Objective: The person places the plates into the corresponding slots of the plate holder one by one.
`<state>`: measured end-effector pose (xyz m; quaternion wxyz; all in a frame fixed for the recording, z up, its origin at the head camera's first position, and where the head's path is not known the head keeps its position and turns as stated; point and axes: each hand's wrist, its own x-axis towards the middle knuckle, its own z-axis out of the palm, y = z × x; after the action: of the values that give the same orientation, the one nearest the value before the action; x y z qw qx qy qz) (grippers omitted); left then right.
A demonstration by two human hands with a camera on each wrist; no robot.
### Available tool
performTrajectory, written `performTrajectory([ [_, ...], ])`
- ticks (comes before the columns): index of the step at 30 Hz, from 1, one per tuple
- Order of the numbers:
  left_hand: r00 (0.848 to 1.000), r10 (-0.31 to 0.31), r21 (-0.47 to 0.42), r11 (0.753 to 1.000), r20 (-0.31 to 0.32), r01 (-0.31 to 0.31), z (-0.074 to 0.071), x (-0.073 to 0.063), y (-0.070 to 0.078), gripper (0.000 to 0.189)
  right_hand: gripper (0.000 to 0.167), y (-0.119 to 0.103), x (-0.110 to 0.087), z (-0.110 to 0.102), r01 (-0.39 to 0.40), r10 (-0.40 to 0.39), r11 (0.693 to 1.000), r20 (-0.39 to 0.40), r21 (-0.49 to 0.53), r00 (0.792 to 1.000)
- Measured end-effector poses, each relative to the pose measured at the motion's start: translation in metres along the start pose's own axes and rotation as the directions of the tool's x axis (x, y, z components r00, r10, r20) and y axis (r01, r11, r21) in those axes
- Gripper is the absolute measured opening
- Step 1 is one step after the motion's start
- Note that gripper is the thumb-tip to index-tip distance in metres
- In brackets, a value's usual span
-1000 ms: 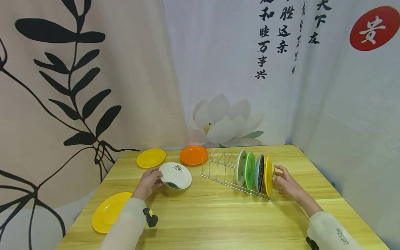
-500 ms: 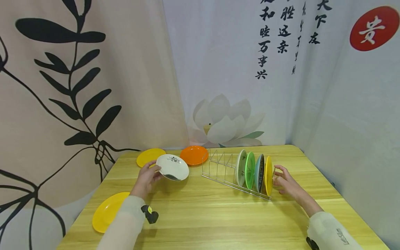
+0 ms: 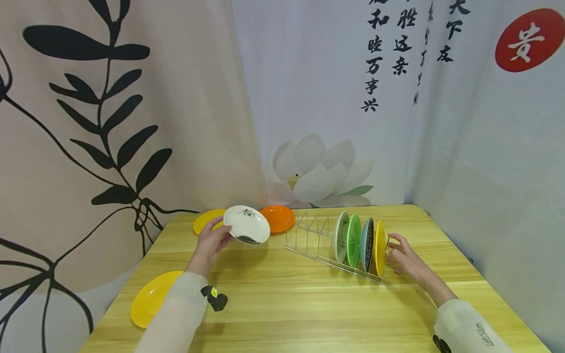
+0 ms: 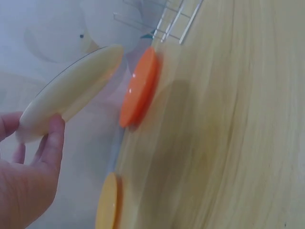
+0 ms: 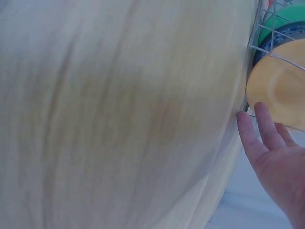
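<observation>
Left hand (image 3: 213,240): left of centre, thumb and fingers closed on the near-left rim of the white plate.
White plate (image 3: 247,224): centre-left of the frame, held tilted above the table (image 3: 287,314), its dark sprig design facing the viewer; it overlaps part of the orange plate (image 3: 280,219) behind.
Right hand (image 3: 403,256): right of centre, fingers spread and loosely extended, tips at the rack's end; whether they touch the wire, I cannot tell.
Wire rack (image 3: 309,255): right of centre, with a pale plate (image 3: 341,237), green plate (image 3: 353,240), blue-and-dark plate (image 3: 368,245) and upright yellow plate (image 3: 379,248) in its right half.
Flat yellow plates: a far one (image 3: 205,223) beyond the left hand, a near one (image 3: 152,299) at lower left beside the sleeve (image 3: 181,309).
</observation>
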<state>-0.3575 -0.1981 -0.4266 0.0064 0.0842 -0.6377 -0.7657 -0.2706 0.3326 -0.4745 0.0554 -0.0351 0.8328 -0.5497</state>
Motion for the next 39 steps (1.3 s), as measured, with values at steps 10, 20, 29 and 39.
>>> performTrajectory([
  [10, 0.997, 0.065, -0.097, 0.993, 0.05, -0.06, 0.022, -0.003, 0.009, 0.058, 0.069, 0.001, 0.001, -0.001, -0.005, 0.005, 1.0, 0.002, -0.003, 1.0],
  [20, 0.995, 0.069, -0.099, 0.993, 0.068, -0.062, 0.043, -0.003, 0.017, 0.058, 0.07, -0.001, 0.001, 0.0, -0.01, 0.01, 1.0, 0.0, -0.001, 1.0],
  [29, 0.994, 0.082, -0.117, 0.99, 0.075, -0.072, 0.064, -0.003, 0.025, 0.058, 0.07, 0.0, 0.002, -0.002, -0.002, 0.002, 1.0, 0.014, 0.013, 1.0],
  [39, 0.988, 0.094, -0.145, 0.987, 0.125, -0.075, 0.094, -0.005, 0.029, 0.054, 0.07, -0.001, 0.0, 0.0, -0.017, 0.017, 1.0, 0.008, 0.01, 1.0],
])
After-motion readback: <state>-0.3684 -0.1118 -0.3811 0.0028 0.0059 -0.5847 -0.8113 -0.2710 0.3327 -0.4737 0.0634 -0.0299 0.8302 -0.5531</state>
